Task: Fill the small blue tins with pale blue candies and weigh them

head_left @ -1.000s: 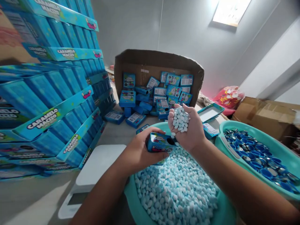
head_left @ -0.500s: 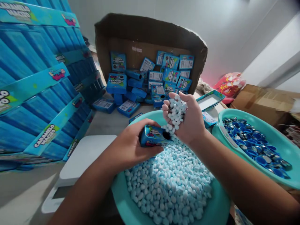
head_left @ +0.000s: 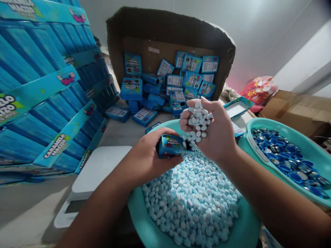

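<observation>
My left hand (head_left: 155, 151) is wrapped round a small blue candy box (head_left: 170, 144), tilted on its side with its round opening facing right. Cupped beside that opening, my right hand (head_left: 212, 127) holds a heap of small white and pale-blue candies (head_left: 199, 120). Some candies are at the mouth of the box, between it and my palm. Both hands are above a turquoise tub (head_left: 139, 210), which holds a large mound of the same loose candies (head_left: 191, 199). The inside of the box is mostly hidden.
A cardboard carton (head_left: 165, 24) lies open behind, with several blue boxes (head_left: 131, 89) inside. Blue display trays (head_left: 38, 103) are stacked at left, near a white scale (head_left: 100, 165). On the right, a turquoise basin (head_left: 249, 137) holds blue caps (head_left: 294, 177); a brown box (head_left: 292, 110) stands behind.
Candies have moved from my right palm to the box's opening, where several now sit. The whole view has shifted slightly, with things appearing a little further right.
</observation>
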Available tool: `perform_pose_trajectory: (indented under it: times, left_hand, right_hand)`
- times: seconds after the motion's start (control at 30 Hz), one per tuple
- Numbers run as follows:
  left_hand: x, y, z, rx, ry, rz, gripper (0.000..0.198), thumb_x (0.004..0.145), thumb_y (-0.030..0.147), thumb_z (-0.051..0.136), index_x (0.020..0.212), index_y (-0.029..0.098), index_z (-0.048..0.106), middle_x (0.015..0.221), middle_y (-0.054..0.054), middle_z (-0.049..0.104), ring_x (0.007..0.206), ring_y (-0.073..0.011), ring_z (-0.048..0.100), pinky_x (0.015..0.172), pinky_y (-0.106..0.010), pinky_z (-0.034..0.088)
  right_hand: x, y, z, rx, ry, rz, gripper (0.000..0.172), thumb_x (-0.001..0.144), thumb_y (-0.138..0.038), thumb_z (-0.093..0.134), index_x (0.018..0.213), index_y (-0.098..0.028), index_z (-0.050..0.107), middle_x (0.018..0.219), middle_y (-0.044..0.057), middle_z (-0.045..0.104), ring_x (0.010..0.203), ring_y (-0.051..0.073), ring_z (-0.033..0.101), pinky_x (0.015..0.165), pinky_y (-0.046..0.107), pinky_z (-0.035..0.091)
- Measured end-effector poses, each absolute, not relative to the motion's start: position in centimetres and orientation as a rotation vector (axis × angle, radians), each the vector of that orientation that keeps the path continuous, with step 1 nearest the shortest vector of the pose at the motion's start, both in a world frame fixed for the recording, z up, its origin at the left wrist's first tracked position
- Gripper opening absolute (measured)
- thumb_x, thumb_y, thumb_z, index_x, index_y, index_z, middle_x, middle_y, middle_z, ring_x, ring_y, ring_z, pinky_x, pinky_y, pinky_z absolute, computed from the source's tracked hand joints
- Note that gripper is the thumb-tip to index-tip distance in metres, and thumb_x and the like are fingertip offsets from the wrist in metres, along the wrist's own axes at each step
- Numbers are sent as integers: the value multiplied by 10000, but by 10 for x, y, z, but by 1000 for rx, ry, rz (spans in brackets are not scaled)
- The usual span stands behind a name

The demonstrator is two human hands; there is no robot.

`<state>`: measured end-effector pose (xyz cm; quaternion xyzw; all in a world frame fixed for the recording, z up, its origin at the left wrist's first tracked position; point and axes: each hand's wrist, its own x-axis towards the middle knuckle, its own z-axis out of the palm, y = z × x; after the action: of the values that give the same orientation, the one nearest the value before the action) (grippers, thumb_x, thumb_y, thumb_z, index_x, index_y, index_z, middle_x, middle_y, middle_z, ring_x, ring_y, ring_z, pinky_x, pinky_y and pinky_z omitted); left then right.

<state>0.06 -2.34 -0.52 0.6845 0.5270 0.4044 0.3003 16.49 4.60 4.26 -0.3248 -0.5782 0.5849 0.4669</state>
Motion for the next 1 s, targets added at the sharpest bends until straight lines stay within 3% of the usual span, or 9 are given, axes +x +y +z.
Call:
perform_pose_trajectory:
  times: [0.33, 0.57, 0.73, 0.93, 1.0]
  left_hand:
    - [0, -26, 0, 1866, 1428, 1082, 451, 736, 361, 813, 1149, 306, 639, 1028, 30, 727, 893, -200, 695, 708, -272, 556]
    - [0, -26, -4, 1792, 1388, 1234, 453, 729, 405, 831, 1115, 269, 636, 992, 18, 732, 856, -185, 704, 747, -280, 564]
    - [-1, -26, -1, 1696, 1403, 1256, 480, 726, 418, 832, 1128, 241, 638, 979, -7, 738, 846, -202, 714, 718, -286, 573]
    - [0, -24, -2, 1608, 1518, 1358, 535, 675, 428, 857, 1111, 228, 621, 1003, -32, 717, 852, -215, 706, 703, -295, 582]
    - [0, -23, -2, 1604, 1527, 1379, 515, 672, 388, 858, 1094, 227, 610, 980, -20, 709, 836, -198, 696, 683, -270, 570]
  right_hand:
    - [160, 37, 40, -634, -1374, 1627, 199, 834, -421, 658, 848, -223, 659, 744, -10, 667, 654, 133, 635, 671, 296, 540]
    - [161, 39, 42, -606, -1455, 1564, 353, 849, -503, 639, 666, -221, 534, 731, 0, 627, 744, 158, 631, 750, 324, 539]
    - [164, 36, 43, -595, -1690, 1369, 380, 914, -487, 578, 638, -225, 564, 829, 26, 669, 888, 197, 648, 842, 364, 525]
    - [173, 36, 48, -659, -2121, 848, 147, 918, -362, 651, 899, -223, 696, 978, 56, 692, 945, 202, 630, 818, 339, 517]
    - [175, 38, 47, -637, -2247, 715, 168, 905, -300, 672, 1054, -228, 699, 1031, 61, 690, 969, 200, 628, 837, 336, 514]
